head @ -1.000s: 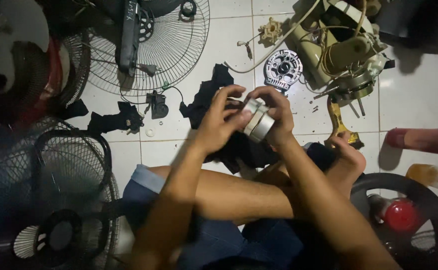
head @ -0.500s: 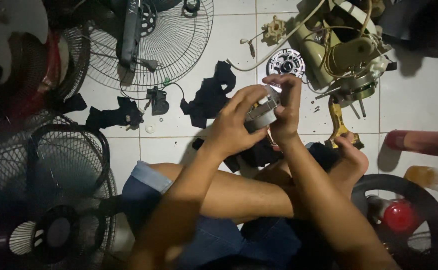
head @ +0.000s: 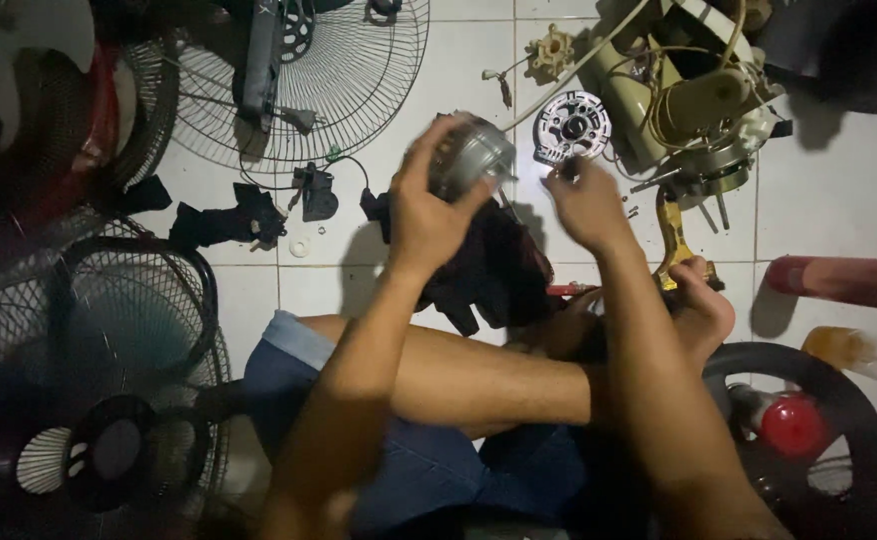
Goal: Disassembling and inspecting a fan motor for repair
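My left hand (head: 427, 205) grips a round silver fan motor (head: 473, 155), held up over the white tiled floor. My right hand (head: 587, 205) has come off the motor and hovers beside it to the right, fingers loosely curled and holding nothing that I can see. Just beyond its fingertips lies a round white-and-black motor cover (head: 571, 126). A black cloth (head: 494, 268) sits under both hands, by my crossed legs in blue shorts.
A wire fan guard (head: 344, 75) lies at top centre. Dark fan cages (head: 109, 330) crowd the left. A beige dismantled fan body (head: 694, 100) with wires sits top right. Yellow-handled pliers (head: 675, 240), a red tube (head: 844, 282) and a black ring with a red cap (head: 794, 425) lie right.
Both hands held the motor together a second ago. Now the left hand alone has carried it up and left, and the right hand has let go and moved right.
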